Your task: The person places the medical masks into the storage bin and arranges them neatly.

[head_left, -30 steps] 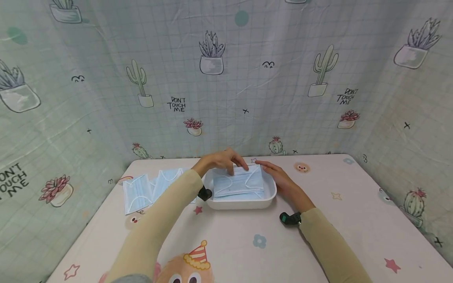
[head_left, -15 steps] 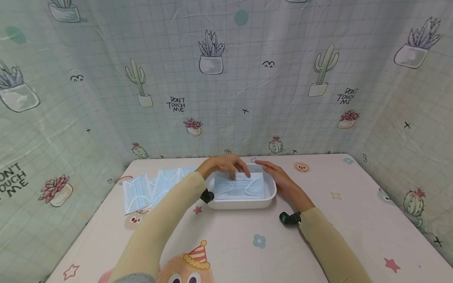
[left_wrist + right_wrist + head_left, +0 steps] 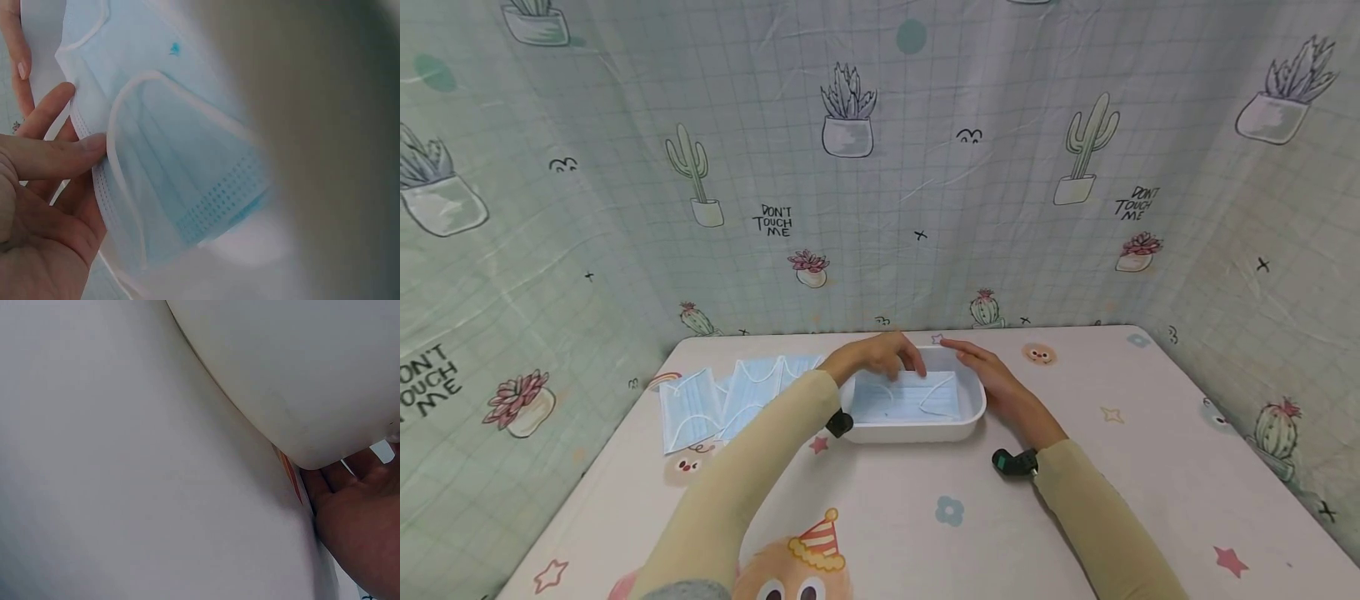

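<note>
A light-blue face mask (image 3: 906,402) with white ear loops lies in a white rounded tub (image 3: 917,433) at the table's middle. My left hand (image 3: 877,354) reaches over the tub's far left side and pinches the mask's far edge. In the left wrist view the thumb (image 3: 87,147) lies on top of that edge, with the fingers under it. My right hand (image 3: 996,379) rests against the outside of the tub's right wall, its fingers extended. The right wrist view shows its fingers (image 3: 337,478) touching the tub's outer wall; the fingertips are partly hidden.
More blue face masks (image 3: 692,408) lie on the table to the left of the tub, partly hidden behind my left sleeve. A patterned cloth (image 3: 910,208) hangs behind and along both sides of the table (image 3: 1075,500).
My left hand has lowered the mask into the tub and drawn it slightly nearer. The mask now lies flatter. My right hand stays at the tub's right side.
</note>
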{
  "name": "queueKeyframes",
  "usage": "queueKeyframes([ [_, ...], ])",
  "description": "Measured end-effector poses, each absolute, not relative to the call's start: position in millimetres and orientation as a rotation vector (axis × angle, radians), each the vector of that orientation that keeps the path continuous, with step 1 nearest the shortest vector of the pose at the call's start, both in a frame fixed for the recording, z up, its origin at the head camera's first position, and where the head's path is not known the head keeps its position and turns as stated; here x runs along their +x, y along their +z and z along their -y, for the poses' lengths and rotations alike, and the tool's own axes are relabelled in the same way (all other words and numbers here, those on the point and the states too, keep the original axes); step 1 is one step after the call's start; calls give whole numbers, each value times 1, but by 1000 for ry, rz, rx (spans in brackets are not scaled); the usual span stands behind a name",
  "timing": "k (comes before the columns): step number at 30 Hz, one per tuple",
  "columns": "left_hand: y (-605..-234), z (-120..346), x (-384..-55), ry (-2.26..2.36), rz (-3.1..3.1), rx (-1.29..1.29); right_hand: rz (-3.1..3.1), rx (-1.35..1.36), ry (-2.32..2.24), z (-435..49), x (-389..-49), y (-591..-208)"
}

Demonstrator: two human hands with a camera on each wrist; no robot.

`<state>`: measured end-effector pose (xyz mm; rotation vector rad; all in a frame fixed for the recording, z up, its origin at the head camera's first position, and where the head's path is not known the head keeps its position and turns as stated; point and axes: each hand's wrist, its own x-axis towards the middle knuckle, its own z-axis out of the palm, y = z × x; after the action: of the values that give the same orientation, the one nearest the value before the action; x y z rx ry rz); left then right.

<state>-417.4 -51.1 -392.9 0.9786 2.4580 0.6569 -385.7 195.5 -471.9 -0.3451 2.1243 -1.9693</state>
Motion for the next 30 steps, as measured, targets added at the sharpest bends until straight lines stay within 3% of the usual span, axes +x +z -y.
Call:
queueKeyframes([
  [30, -384, 66, -408, 717, -2518, 983, -2115, -333, -1966, -197, -389, -475],
])
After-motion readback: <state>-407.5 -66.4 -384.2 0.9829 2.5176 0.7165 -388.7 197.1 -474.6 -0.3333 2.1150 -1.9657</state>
